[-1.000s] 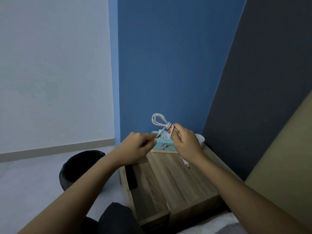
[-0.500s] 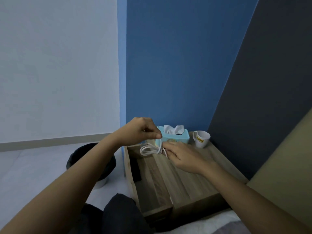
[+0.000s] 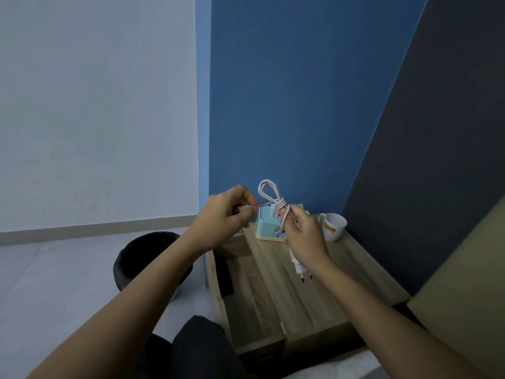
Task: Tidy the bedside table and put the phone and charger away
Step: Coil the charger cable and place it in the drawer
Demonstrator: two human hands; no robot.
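Observation:
Both hands hold the white charger cable (image 3: 269, 192) above the wooden bedside table (image 3: 322, 291). My right hand (image 3: 303, 232) grips the coiled bundle, whose loop sticks up above a wrapped knot. My left hand (image 3: 226, 217) pinches the free end of the cable, pulled out to the left. The white plug adapter (image 3: 299, 265) hangs below my right hand, prongs down, over the tabletop. A dark phone (image 3: 222, 274) lies along the left side of the open drawer (image 3: 246, 296).
A light-blue tissue box (image 3: 266, 225) and a white mug (image 3: 333, 225) stand at the back of the table. A black waste bin (image 3: 142, 255) sits on the floor to the left. The bed edge and my dark-clothed knees are at the bottom.
Both hands have risen from just above the tabletop. The cable bundle now stands upright with its loop on top, and my left hand pulls the free end out to the left.

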